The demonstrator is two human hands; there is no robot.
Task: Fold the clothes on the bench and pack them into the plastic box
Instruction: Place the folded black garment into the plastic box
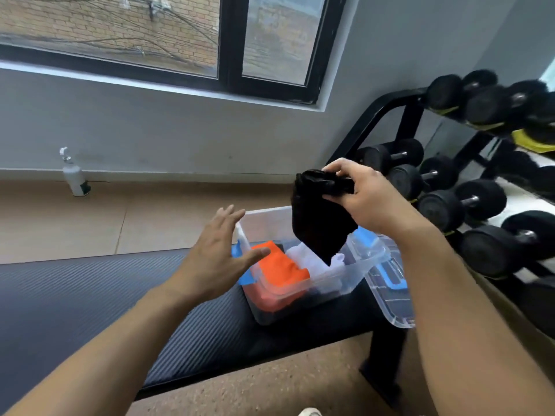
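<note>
- The black cloth [319,217] hangs right above the box [303,291], bunched at its top end in the right hand [365,195] and drooping down so its lower tip dips toward the box's open top.
- The box sits on the bench [90,301], at the bench's right end, and already has stuff in it: an orange cloth [280,273] on the box's left side and a white cloth [312,259] on its right, under the hanging black one.
- The lid [389,283] is off, leaning against the box's right side with its blue latch showing.
- Hard to say how neatly the black cloth is folded; it's motion-blurred and just reads as a dark lump, maybe loosely folded.
- The lower half of the orange cloth only shows through the box's clear wall, and the white one is partly covered by the black cloth.
- Right hand: clenched on the top of the black cloth, thumb on the near side and fingers wrapped over the far side.
- Left hand [220,255]: spread flat, fingers apart, holding nothing, just beside the box's left edge and in front of its blue handle; can't tell if it's touching the rim.
- A dumbbell rack [468,163] stands to the right of the box.
</note>
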